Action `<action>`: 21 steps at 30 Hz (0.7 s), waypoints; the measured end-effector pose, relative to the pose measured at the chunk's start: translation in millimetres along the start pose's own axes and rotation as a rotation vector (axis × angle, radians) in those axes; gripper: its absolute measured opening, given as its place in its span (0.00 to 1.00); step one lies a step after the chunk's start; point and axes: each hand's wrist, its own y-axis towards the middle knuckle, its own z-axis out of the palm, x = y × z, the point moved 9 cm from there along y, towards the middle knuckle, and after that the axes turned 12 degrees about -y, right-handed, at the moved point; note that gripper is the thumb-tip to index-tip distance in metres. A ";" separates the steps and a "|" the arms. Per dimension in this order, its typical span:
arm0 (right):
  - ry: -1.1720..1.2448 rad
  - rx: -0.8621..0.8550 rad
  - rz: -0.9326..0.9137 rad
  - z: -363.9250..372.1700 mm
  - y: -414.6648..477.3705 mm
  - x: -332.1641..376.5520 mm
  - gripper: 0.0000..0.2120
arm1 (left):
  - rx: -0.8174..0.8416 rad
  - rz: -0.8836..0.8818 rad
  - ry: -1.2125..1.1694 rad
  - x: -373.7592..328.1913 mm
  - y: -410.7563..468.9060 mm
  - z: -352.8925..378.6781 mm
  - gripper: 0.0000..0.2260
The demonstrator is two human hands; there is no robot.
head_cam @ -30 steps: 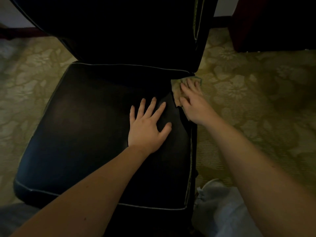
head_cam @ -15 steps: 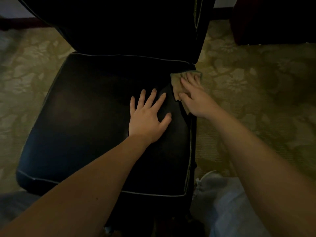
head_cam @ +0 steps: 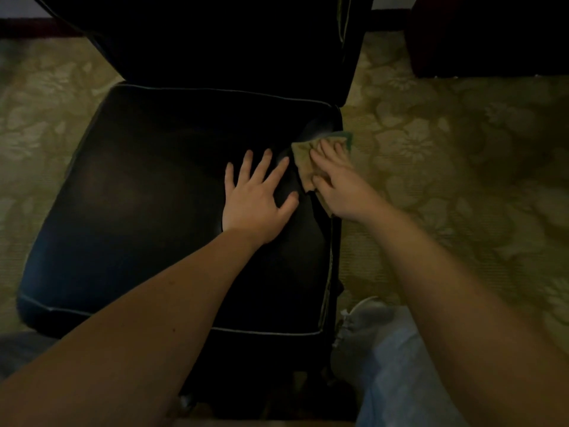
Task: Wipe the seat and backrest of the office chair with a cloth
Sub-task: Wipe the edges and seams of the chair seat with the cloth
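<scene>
1. The right hand (head_cam: 340, 183) is flat on the cloth (head_cam: 303, 160), fingers pretty much straight and pressing down. It isn't really gripping it, just a palm-and-fingers press.
2. The cloth is a tan rag with a greenish edge past the fingertips. It sticks out in front of the hand and on its thumb side. It sits on the right edge of the chair seat (head_cam: 138, 195), near the back corner, and a bit of it trails under the palm.
3. The left hand (head_cam: 257, 198) is just beside the right one on its thumb side, not touching it. The fingers are spread and relaxed, resting flat on the seat and holding nothing.
4. The seat is dark leather-looking stuff with pale piping round the edge, spreading out well to the left of both hands.
5. The backrest (head_cam: 231, 41) rises beyond the fingertips, too dark to show detail.
6. A floral-pattern carpet (head_cam: 462, 164) lies off to the right hand's outer side.
7. Back toward the wrists there's a light trouser leg (head_cam: 397, 365) and a pale shoe (head_cam: 360, 322) next to the chair.
</scene>
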 end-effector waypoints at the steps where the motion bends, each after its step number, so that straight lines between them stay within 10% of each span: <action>1: 0.009 -0.009 0.014 -1.3 2.8 -0.9 0.27 | -0.002 -0.002 0.004 0.1 0.2 -0.1 0.34; 21: 0.000 -0.040 0.046 -1.8 -6.4 1.3 0.27 | 0.141 0.014 0.072 -4.0 1.4 -7.2 0.31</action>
